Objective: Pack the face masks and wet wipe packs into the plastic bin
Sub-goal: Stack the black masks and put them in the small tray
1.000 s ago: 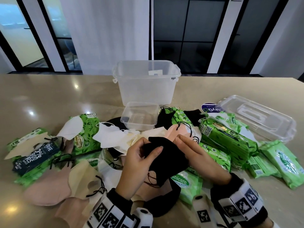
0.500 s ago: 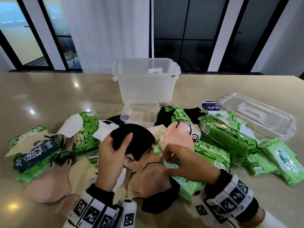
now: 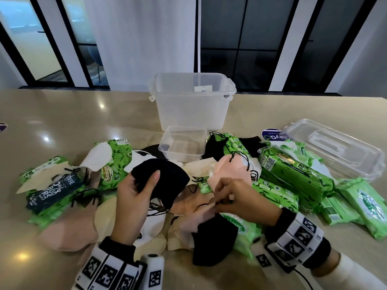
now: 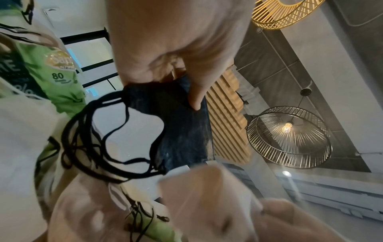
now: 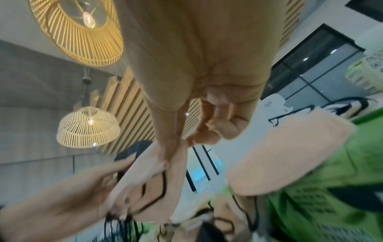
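Observation:
My left hand [image 3: 136, 191] holds a folded black face mask [image 3: 167, 178] above the pile, thumb pressed on its front; the left wrist view shows the black mask [image 4: 182, 124] with its ear loops dangling. My right hand [image 3: 232, 195] pinches a pink face mask [image 3: 192, 204] lying in the middle of the pile; in the right wrist view the pink mask [image 5: 165, 176] hangs from my fingertips. The clear plastic bin [image 3: 192, 105] stands open behind the pile. Green wet wipe packs [image 3: 293, 174] and more masks lie scattered around both hands.
A small clear tray [image 3: 182, 144] sits in front of the bin. The bin's clear lid [image 3: 335, 149] lies at the right. Another black mask [image 3: 213, 241] lies near the front. A dark blue pack [image 3: 54, 189] rests at the left on the beige table [image 3: 62, 122].
My left hand lifted the black mask up and to the left. My right hand let go of it, dropped to the pile and took hold of a pink mask.

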A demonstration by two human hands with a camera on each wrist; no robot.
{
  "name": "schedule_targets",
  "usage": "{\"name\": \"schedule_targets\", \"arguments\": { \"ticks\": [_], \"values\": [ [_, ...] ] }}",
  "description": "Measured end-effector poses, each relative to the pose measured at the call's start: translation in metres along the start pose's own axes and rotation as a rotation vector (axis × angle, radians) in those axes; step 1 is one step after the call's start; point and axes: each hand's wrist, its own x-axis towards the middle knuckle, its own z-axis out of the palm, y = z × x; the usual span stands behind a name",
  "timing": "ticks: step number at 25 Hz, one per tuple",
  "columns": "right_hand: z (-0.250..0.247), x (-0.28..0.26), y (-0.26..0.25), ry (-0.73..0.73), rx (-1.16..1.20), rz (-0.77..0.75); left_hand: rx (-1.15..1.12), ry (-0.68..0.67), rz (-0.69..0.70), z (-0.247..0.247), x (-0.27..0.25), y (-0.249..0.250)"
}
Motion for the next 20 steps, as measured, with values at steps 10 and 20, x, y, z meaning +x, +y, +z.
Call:
{"name": "schedule_targets", "arguments": {
  "ticks": [10, 20],
  "values": [
    [-0.055, -0.010, 0.037, 0.684, -0.236, 0.238, -0.006, -0.015, 0.004, 0.001, 0.000, -0.003],
    [0.015, -0.026, 0.027, -0.220, -0.228, 0.141, 0.050, -0.067, -0.020, 0.008, 0.000, -0.011]
  ]
}}
